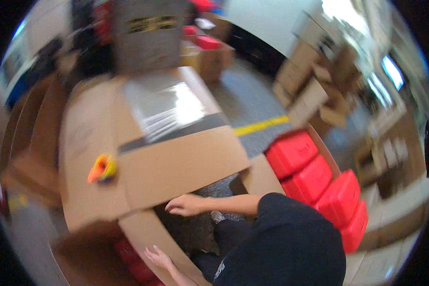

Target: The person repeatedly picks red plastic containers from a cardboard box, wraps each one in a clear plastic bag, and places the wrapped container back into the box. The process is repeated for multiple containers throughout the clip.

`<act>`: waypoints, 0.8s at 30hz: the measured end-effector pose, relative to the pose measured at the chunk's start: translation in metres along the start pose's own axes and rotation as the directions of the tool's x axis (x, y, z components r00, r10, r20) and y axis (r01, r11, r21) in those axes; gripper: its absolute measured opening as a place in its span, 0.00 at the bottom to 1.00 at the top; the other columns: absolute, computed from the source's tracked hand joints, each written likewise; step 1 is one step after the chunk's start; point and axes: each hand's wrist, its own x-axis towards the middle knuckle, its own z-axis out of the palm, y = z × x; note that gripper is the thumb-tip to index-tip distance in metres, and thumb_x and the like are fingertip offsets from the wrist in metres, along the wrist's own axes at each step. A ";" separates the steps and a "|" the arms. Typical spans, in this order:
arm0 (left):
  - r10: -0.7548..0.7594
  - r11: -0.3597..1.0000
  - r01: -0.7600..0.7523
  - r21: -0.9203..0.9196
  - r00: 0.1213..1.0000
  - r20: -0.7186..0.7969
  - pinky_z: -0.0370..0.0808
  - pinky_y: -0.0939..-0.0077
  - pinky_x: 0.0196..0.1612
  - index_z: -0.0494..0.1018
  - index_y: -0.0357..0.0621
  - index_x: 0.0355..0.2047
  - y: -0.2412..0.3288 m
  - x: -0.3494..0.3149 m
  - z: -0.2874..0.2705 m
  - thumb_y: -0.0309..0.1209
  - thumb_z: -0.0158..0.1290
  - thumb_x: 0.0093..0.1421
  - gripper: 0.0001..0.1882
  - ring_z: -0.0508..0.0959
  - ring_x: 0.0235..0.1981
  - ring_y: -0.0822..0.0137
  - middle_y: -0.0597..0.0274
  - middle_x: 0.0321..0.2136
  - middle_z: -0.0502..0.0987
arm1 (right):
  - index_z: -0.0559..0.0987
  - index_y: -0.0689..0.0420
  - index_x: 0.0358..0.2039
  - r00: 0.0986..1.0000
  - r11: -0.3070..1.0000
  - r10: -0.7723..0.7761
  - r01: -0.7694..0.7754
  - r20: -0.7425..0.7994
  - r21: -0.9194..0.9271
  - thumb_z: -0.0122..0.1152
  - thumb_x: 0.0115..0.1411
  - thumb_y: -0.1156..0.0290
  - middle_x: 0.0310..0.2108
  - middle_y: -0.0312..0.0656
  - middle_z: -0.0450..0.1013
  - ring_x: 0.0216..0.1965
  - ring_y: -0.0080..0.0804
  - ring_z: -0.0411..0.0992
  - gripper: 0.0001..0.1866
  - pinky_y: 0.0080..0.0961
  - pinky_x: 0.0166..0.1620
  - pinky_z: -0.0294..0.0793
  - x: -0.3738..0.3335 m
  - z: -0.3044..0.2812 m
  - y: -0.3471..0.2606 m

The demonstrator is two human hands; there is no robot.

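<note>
My left hand (159, 259) is open, its fingers spread, above a pale cardboard flap (150, 238) of a carton at the lower left. Red items (131, 257) lie inside that carton, partly hidden by the flap. My right hand (188, 205) hangs just off the near edge of a cardboard-covered work surface (176, 167), its fingers loosely bent and apart, with nothing seen in it. An orange and yellow tape dispenser (103, 169), blurred, sits on the surface's left part. Farther back lies a stack of clear plastic bags (164, 107), shiny with glare.
To my right, a carton (262, 176) holds several red plastic cases (314, 178). Tall brown cartons (28, 124) stand at the left, and a grey bin (150, 43) rises behind the surface. More boxes (314, 81) are piled at the far right, beyond a yellow floor line (261, 126).
</note>
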 end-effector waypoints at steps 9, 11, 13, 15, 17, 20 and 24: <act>0.552 0.830 -0.155 -0.536 0.094 0.828 0.69 0.54 0.52 0.52 0.42 0.65 0.379 -0.222 0.244 0.50 0.51 0.62 0.38 0.65 0.58 0.54 0.49 0.61 0.60 | 0.76 0.59 0.35 -0.279 0.584 0.368 -0.673 -0.887 0.454 0.53 0.62 0.60 0.38 0.52 0.76 0.43 0.46 0.74 0.14 0.40 0.46 0.74 -0.480 -0.252 0.149; 0.315 0.941 -0.137 -0.311 0.007 0.949 0.68 0.47 0.51 0.48 0.43 0.65 0.414 -0.314 0.302 0.56 0.55 0.57 0.47 0.65 0.58 0.53 0.50 0.62 0.58 | 0.76 0.60 0.34 -0.433 0.515 0.364 -0.644 -0.825 0.566 0.52 0.63 0.57 0.38 0.53 0.76 0.43 0.47 0.74 0.17 0.41 0.45 0.74 -0.535 -0.276 0.188; 0.046 0.988 -0.153 -0.037 0.053 0.998 0.68 0.34 0.47 0.45 0.44 0.67 0.435 -0.376 0.340 0.61 0.62 0.47 0.58 0.62 0.60 0.44 0.53 0.65 0.53 | 0.77 0.60 0.36 -0.527 0.374 0.411 -0.646 -0.743 0.665 0.54 0.60 0.50 0.37 0.54 0.76 0.42 0.51 0.74 0.23 0.44 0.47 0.73 -0.566 -0.301 0.237; -0.056 0.991 -0.092 0.093 0.347 0.936 0.68 0.32 0.44 0.51 0.45 0.63 0.437 -0.404 0.355 0.57 0.67 0.41 0.57 0.66 0.56 0.42 0.53 0.64 0.56 | 0.78 0.62 0.40 -0.556 0.261 0.400 -0.693 -0.728 0.672 0.52 0.59 0.43 0.39 0.55 0.76 0.44 0.52 0.73 0.30 0.43 0.49 0.72 -0.574 -0.315 0.286; 0.133 0.984 -0.146 -0.099 0.242 0.961 0.71 0.35 0.33 0.62 0.42 0.56 0.428 -0.402 0.359 0.55 0.69 0.40 0.48 0.70 0.50 0.42 0.48 0.55 0.67 | 0.78 0.65 0.42 -0.502 0.228 0.537 -0.688 -0.678 0.689 0.48 0.57 0.36 0.42 0.57 0.75 0.46 0.53 0.73 0.38 0.44 0.51 0.72 -0.583 -0.319 0.327; 0.332 0.914 -0.310 -0.262 0.200 0.922 0.74 0.50 0.30 0.69 0.36 0.48 0.399 -0.381 0.366 0.60 0.65 0.43 0.44 0.76 0.39 0.55 0.53 0.43 0.76 | 0.76 0.68 0.46 -0.368 0.206 0.768 -0.633 -0.525 0.746 0.50 0.50 0.29 0.49 0.63 0.71 0.54 0.54 0.69 0.48 0.44 0.55 0.69 -0.594 -0.318 0.375; 0.530 0.838 -0.315 -0.446 0.269 0.804 0.71 0.62 0.49 0.70 0.36 0.50 0.370 -0.375 0.393 0.52 0.63 0.50 0.36 0.75 0.46 0.61 0.56 0.45 0.76 | 0.70 0.63 0.57 -0.157 0.656 0.578 -0.494 -0.801 0.571 0.45 0.61 0.38 0.58 0.49 0.67 0.61 0.43 0.63 0.40 0.28 0.64 0.56 -0.600 -0.326 0.391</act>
